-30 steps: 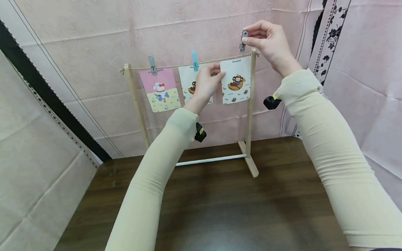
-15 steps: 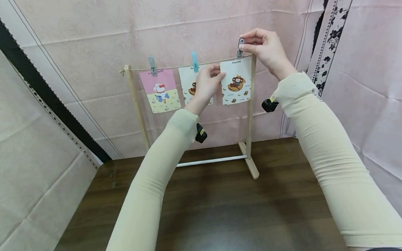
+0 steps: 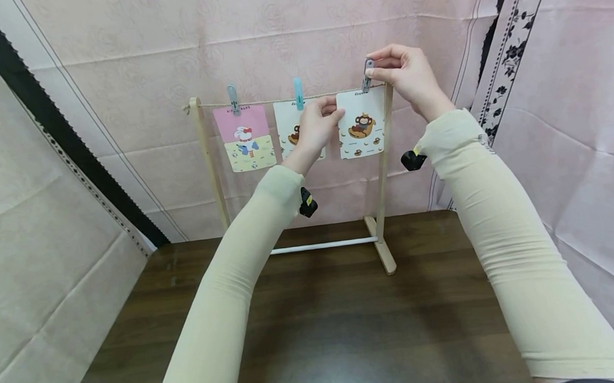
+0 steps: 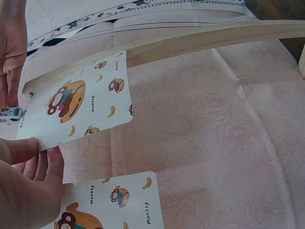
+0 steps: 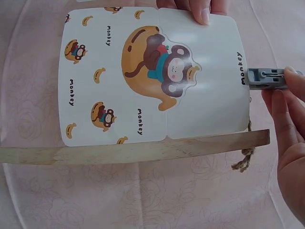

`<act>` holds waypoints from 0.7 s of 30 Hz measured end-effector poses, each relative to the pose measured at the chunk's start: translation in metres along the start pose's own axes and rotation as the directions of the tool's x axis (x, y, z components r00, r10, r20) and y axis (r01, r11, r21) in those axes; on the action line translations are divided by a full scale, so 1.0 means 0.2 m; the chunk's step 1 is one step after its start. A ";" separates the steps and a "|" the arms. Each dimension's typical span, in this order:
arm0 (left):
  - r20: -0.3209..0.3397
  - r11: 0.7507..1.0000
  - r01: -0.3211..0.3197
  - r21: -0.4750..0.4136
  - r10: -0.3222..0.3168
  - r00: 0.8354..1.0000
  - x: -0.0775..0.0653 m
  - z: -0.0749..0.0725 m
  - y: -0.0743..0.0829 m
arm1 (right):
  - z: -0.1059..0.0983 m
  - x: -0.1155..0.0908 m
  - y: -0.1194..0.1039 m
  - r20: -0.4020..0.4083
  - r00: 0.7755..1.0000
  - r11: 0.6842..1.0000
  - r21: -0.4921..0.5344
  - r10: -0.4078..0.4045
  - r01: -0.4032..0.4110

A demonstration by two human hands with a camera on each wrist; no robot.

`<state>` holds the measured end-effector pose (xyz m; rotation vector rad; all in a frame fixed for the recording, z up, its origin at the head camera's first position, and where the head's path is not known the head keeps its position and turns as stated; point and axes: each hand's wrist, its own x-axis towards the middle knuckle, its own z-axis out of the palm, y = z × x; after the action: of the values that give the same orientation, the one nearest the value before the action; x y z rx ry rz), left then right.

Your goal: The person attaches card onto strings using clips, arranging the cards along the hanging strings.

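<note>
My left hand [image 3: 315,125] pinches the left edge of a white card [image 3: 361,106] printed with a monkey on a banana. The card hangs upright just below the string, close to the right post. My right hand [image 3: 410,78] pinches a grey clothespin [image 5: 267,78] between thumb and fingers. In the right wrist view the tip of the clothespin sits right at the card's top edge, by the word "monkey". In the left wrist view, the left thumb lies over the front of the card [image 4: 90,98] and the fingers go behind it.
A wooden rack [image 3: 382,182] with a string and a white crossbar [image 3: 330,245] stands on the dark table [image 3: 344,327]. A pink and yellow card [image 3: 245,138] and another monkey card [image 3: 285,124] hang there from a grey-blue clothespin [image 3: 233,100] and a blue clothespin [image 3: 298,93]. Pink cloth hangs behind.
My right hand has come down and slightly left with the clothespin, from above the post to the card's top edge. My left hand and the card have stayed in place.
</note>
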<state>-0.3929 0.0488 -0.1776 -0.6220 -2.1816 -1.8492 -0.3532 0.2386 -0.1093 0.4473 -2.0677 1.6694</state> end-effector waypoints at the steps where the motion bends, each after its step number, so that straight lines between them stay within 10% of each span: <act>1: -0.001 1.000 -0.001 0.001 0.001 1.000 0.00 0.00 0.00 | 0.00 0.00 0.00 0.002 1.000 1.000 0.001 -0.004 0.004; 21: 0.004 1.000 -0.021 -0.002 0.021 1.000 0.01 -0.01 -0.01 | 0.01 0.02 0.00 -0.011 1.000 0.998 -0.061 -0.007 0.006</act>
<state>-0.3958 0.0464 -0.1780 -0.6472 -2.1679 -1.8420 -0.3568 0.2371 -0.1070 0.4233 -2.1005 1.5969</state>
